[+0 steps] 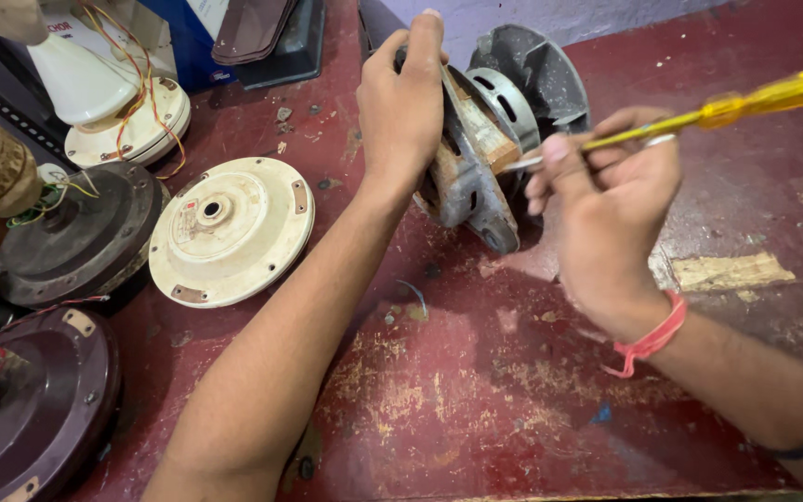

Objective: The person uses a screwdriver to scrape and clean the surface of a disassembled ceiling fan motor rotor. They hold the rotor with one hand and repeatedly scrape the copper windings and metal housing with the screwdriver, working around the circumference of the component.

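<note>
The grey motor housing (476,177) was propped on edge on the red table (476,390), clamped from above by the left hand (401,102). A yellow-handled screwdriver (699,116) was pinched in the right hand (606,195), tip poked into the housing. Looked only partway opened, still mostly assembled.

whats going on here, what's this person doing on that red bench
A person's left hand steadies a grey metal motor housing standing on edge on the worn red workbench. The right hand holds a yellow-handled screwdriver, its tip against the housing's side. To the left lie a round cream fan motor cover and dark round covers, untouched.
</note>
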